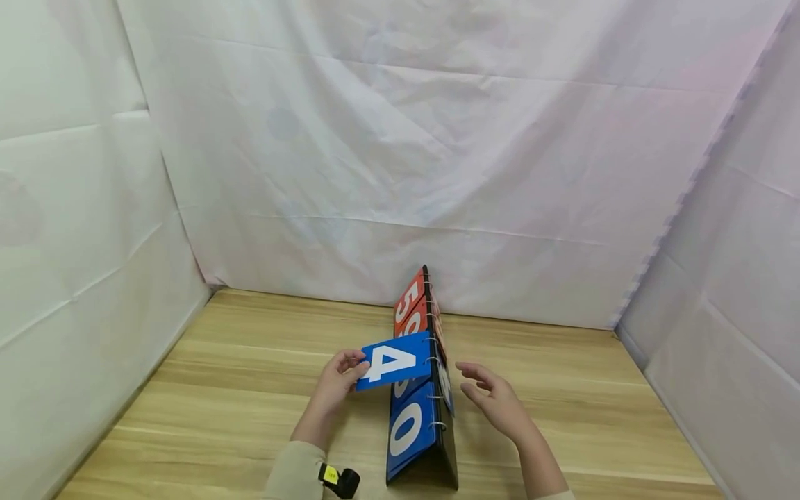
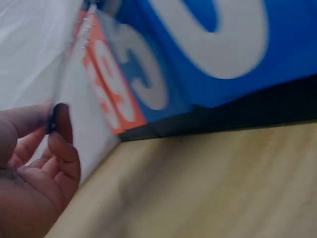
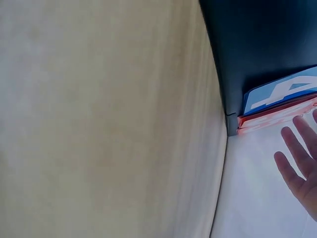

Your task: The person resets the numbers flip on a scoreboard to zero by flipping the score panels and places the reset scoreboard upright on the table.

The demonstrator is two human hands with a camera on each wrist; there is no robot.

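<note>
Left hand [image 1: 337,380] pinches the free edge of the blue "4" card [image 1: 395,361], lifted approx level left of the scoreboard [image 1: 420,417] – thin, stiff, light, prob slick; best held at that outer edge, away from the rings. Right hand [image 1: 494,399], fingers spread, hovers right of the scoreboard – holding nothing. Bare desk [image 1: 219,389] both sides; cloth walls beyond.

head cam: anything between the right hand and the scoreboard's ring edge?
Nothing: in the head view the right hand hovers open beside the scoreboard, only bare wooden table between. The left hand pinches the blue 4 card.
</note>
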